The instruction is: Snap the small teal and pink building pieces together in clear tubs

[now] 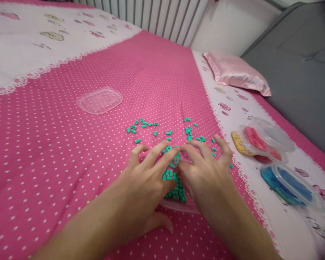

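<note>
Small green toy bricks [176, 193] lie in a clear plastic container [178, 206] in front of me, partly hidden by both hands. My left hand [151, 177] reaches over its left side, fingers apart and bent downward, the thumb stretched out below. My right hand [208, 169] arches over the right side, fingers spread and curled, the thumb side close to the container's rim. The two index fingertips meet above the far end of the container. No brick shows clearly gripped in either hand. More green bricks [144, 124] are scattered on the pink bedspread beyond the fingertips.
A clear lid [100, 100] lies flat on the bedspread [56, 144] at the left. To the right stand containers of pink and yellow pieces [256, 139] and one of blue pieces [289, 184]. Farther off are a pink pillow [237, 72] and grey headboard [300, 61].
</note>
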`<move>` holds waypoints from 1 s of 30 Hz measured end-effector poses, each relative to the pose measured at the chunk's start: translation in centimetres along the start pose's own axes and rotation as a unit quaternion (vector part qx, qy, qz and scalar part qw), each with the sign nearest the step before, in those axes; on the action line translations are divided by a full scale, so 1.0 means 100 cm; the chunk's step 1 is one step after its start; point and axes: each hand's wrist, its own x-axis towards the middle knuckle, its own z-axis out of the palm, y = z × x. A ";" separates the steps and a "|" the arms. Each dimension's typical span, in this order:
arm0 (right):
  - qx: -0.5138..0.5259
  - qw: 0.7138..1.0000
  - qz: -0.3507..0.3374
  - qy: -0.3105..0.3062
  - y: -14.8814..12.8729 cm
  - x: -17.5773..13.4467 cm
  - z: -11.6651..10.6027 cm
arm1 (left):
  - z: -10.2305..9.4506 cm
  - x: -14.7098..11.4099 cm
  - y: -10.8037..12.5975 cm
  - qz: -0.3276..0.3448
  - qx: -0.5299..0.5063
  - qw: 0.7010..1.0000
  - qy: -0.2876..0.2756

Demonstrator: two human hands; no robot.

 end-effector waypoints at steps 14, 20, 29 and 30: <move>0.008 0.999 0.046 0.000 -0.009 0.003 -0.003 | -0.003 -0.001 0.003 -0.001 0.022 1.000 -0.006; -0.003 0.999 -0.006 0.032 -0.003 0.000 0.008 | -0.001 0.000 0.002 0.002 0.022 1.000 -0.002; 0.031 0.999 0.012 0.023 -0.002 -0.001 0.011 | 0.002 0.000 0.002 0.001 0.013 1.000 0.012; 0.031 0.999 0.009 0.024 -0.002 -0.001 0.010 | 0.002 0.000 0.002 0.000 0.012 1.000 0.013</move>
